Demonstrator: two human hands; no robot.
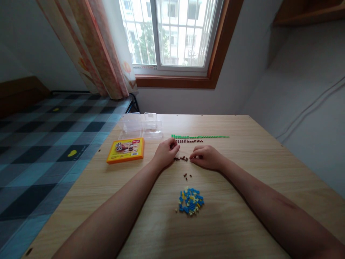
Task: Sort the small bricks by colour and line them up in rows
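My left hand (165,153) rests on the table with its fingers curled together, beside the left end of a row of small brown pieces (190,141). Whatever it pinches, if anything, is too small to make out. Across from it, my right hand (207,157) has its thumb and fingertips drawn together at the right edge of a loose cluster of tiny brown pieces (184,158). Its grip is also too small to tell. Behind the brown row runs a longer row of green pieces (199,136). Closer to me lie a few stray brown bits (185,175).
A pile of blue, yellow and cream building bricks (191,202) lies between my forearms. To the left are a yellow-orange box (126,150) and clear plastic containers (140,126). The wooden table (242,187) borders a checked bed (54,151); a window (183,32) is behind.
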